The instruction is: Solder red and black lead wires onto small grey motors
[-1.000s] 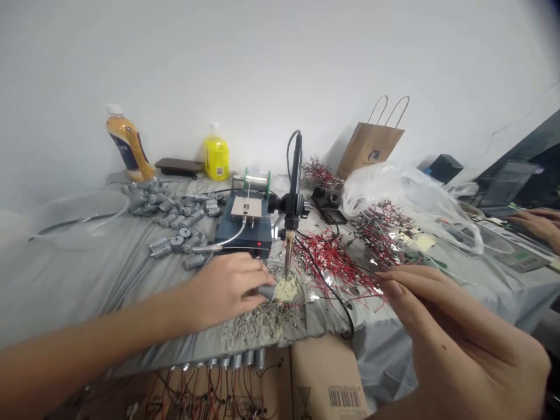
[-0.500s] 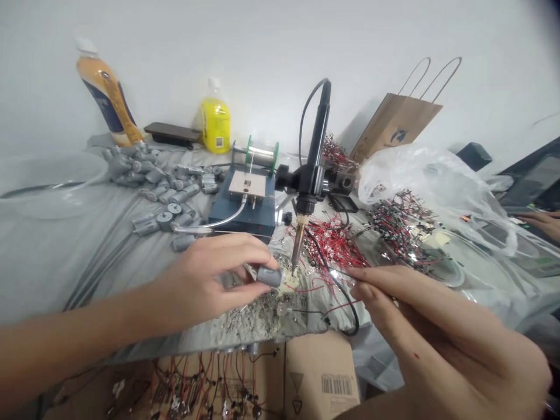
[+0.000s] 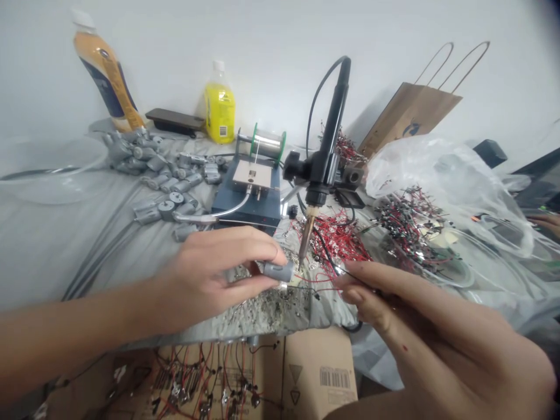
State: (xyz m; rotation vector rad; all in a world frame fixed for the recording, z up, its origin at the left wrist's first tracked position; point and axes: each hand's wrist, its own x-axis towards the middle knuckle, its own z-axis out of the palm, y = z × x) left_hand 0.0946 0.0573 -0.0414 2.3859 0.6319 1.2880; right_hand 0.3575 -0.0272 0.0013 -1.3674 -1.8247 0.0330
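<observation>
My left hand (image 3: 219,262) pinches a small grey cylindrical motor (image 3: 279,271) between thumb and fingers, its end turned right. Close to that end, the tip of a soldering iron (image 3: 307,236) points down from its clamp; I cannot tell whether they touch. On the other side my right hand (image 3: 415,309) has thumb and forefinger closed on a thin red wire (image 3: 321,289), which runs left toward the motor. A dark wire lies close to it. Behind the iron tip is a heap of red wires (image 3: 339,239).
A blue solder feeder (image 3: 247,207) with a solder spool (image 3: 268,146) stands behind my left hand. Many grey motors (image 3: 153,169) lie at left. At right are tangled wires (image 3: 406,216) and a plastic bag (image 3: 441,169). Wired parts hang over cardboard (image 3: 317,373) below. Another person's hand (image 3: 546,221) shows far right.
My left hand has moved the motor slightly right and up, nearer the iron tip. My right hand has shifted a little left, bringing the wire closer to the motor. The view has shifted slightly.
</observation>
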